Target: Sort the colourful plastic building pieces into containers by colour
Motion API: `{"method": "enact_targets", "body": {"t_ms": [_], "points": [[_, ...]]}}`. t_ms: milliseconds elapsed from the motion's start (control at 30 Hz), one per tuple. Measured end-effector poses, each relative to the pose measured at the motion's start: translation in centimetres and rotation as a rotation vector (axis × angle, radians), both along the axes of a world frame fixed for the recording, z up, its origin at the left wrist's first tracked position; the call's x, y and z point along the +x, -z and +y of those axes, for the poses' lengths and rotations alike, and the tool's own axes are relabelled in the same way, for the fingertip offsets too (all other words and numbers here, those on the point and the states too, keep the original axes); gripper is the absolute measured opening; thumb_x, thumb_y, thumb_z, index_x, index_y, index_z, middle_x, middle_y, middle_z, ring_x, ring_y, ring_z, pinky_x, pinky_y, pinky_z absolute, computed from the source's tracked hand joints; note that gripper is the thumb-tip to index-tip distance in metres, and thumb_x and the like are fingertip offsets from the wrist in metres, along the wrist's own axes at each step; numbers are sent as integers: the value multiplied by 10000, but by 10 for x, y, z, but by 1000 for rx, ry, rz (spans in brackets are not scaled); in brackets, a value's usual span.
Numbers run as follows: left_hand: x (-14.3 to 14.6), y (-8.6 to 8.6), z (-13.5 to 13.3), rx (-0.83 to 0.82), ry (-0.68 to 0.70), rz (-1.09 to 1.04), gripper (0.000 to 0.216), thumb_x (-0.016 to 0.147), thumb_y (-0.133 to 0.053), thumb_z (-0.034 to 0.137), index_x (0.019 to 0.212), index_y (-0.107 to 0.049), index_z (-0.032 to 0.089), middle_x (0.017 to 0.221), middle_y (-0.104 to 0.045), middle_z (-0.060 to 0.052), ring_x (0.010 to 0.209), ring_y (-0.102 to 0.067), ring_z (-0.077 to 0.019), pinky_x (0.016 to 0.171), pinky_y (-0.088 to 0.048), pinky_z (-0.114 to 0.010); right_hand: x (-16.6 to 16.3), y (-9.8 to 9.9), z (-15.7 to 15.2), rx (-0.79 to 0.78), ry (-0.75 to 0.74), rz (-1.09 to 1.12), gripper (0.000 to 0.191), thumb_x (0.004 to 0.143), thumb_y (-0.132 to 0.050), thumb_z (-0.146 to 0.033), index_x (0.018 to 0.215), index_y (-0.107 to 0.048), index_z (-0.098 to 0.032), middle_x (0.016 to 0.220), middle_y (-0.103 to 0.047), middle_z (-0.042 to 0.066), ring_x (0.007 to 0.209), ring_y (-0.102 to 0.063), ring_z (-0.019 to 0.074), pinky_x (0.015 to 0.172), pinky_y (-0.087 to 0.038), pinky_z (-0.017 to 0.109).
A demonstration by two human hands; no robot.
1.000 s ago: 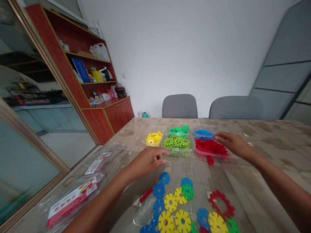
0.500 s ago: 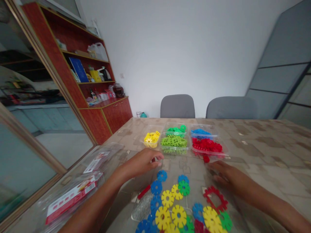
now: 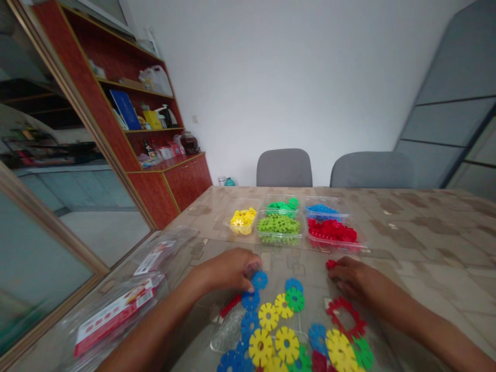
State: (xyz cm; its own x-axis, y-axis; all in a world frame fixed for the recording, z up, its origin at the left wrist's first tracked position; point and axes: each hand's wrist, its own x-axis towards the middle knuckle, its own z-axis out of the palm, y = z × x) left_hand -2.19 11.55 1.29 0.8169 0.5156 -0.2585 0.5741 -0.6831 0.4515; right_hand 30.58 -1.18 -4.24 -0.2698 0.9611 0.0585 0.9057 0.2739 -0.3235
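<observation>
A small red plastic piece [image 3: 330,264] is pinched between the fingertips of my right hand [image 3: 352,276], just in front of the box of red pieces. My left hand [image 3: 234,268] rests low at the blue snowflake disc [image 3: 260,280], thumb and fingers curved apart at its left edge. Below it runs a chain of blue discs [image 3: 250,324] joined to yellow discs [image 3: 267,316]. A green disc [image 3: 295,299] overlaps a blue one at the top right of this group. Closer to my right forearm lie a red toothed ring [image 3: 346,318] and another yellow disc [image 3: 340,351].
Clear boxes hold yellow [image 3: 243,219], light green [image 3: 279,225], dark green [image 3: 282,206], blue [image 3: 322,211] and red pieces [image 3: 332,231]. Plastic packaging [image 3: 116,315] lies on the left. Grey chairs [image 3: 284,168] stand behind the patterned table [image 3: 422,232].
My left hand has come down and slightly towards me, to the top blue disc. My right hand has shifted a little, the red piece still at its fingertips.
</observation>
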Motion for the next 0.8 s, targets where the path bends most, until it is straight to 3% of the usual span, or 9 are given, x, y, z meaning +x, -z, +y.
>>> {"method": "enact_targets", "body": {"t_ms": [100, 233, 333, 467, 533, 633, 800], "points": [[2, 2, -1, 58, 21, 51, 449, 652, -868, 243, 1067, -701, 209, 977, -707, -11, 899, -649, -229, 736, -464, -257, 9, -4, -2, -38, -24, 48, 264, 900, -470, -211, 717, -660, -206, 795, -707, 72, 721, -655, 213, 669, -477, 297], [5, 3, -3, 114, 30, 103, 481, 648, -887, 252, 1082, -684, 218, 1048, -676, -29, 970, -630, -236, 796, -453, -265, 14, -6, 0, -14, 82, 55, 260, 906, -452, -225, 706, -617, -208, 731, -696, 73, 645, -634, 221, 598, -430, 305], [6, 3, -5, 123, 14, 116, 492, 636, -895, 228, 1073, -669, 224, 1042, -661, -21, 962, -623, -227, 784, -448, -258, 11, -1, 2, 39, 168, 79, 225, 922, -431, -259, 867, -643, -206, 819, -712, 90, 697, -647, 241, 620, -460, 331], [8, 5, -7, 120, 0, 115, 457, 637, -885, 183, 1029, -654, 225, 1036, -647, -7, 955, -614, -211, 763, -438, -246, 6, 10, 5, 110, 97, 162, 398, 837, -492, -185, 1212, -619, -212, 1183, -668, 128, 1045, -630, 274, 903, -489, 404], [9, 6, -7, 113, -3, 110, 414, 642, -875, 165, 986, -653, 223, 1014, -642, 2, 926, -611, -196, 740, -432, -237, 4, 12, 6, 78, 51, 163, 366, 812, -478, -142, 1122, -662, -206, 1128, -671, 126, 1003, -636, 265, 886, -494, 394], [9, 8, -7, 96, -4, 103, 349, 653, -862, 145, 925, -654, 211, 918, -638, 18, 845, -607, -175, 676, -416, -225, 4, 10, 5, 21, 26, 173, 206, 814, -483, -136, 863, -673, -199, 901, -686, 94, 797, -636, 224, 727, -499, 328], [9, 8, -8, 72, 12, 80, 312, 680, -828, 122, 913, -642, 212, 860, -630, 28, 801, -594, -168, 645, -400, -226, 1, -6, -3, -94, -32, 241, 144, 839, -530, -169, 766, -653, -189, 811, -692, 66, 727, -625, 203, 667, -470, 292]]}}
